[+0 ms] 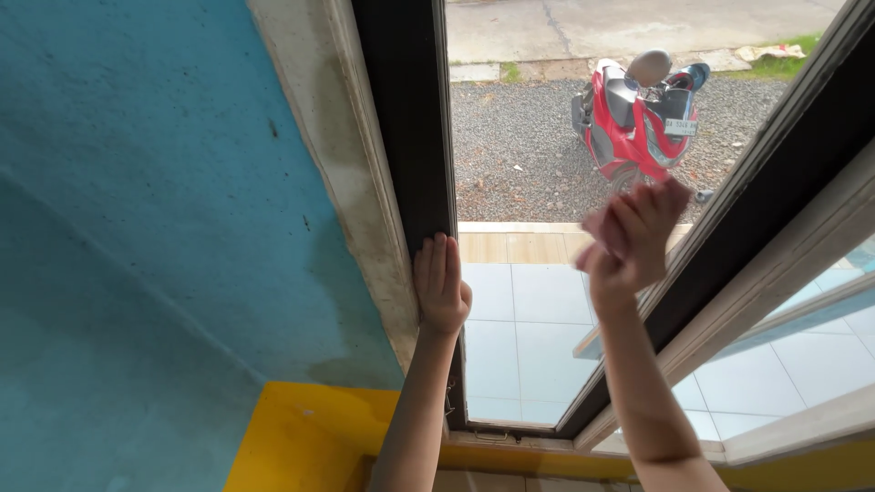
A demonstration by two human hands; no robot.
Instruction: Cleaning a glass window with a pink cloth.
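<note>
Dark-framed window sash [415,137] stands between the blue wall [137,182] and the pane, its long axis running up and down the view; the left hand [441,284] lies flat and unclenched against its inner edge. Right hand [633,239] is loosely curled near the opposite frame member [756,196], gripping nothing visible. Risk, as judged: fingers pinched if the sash swings.

Rough plaster wall [137,228] showing turquoise above a yellow band; window frame [406,118] showing black, cream-edged; scooter [638,118] showing red with grey seat; tiled floor [529,319] showing pale white; gravel [519,146] showing grey.
</note>
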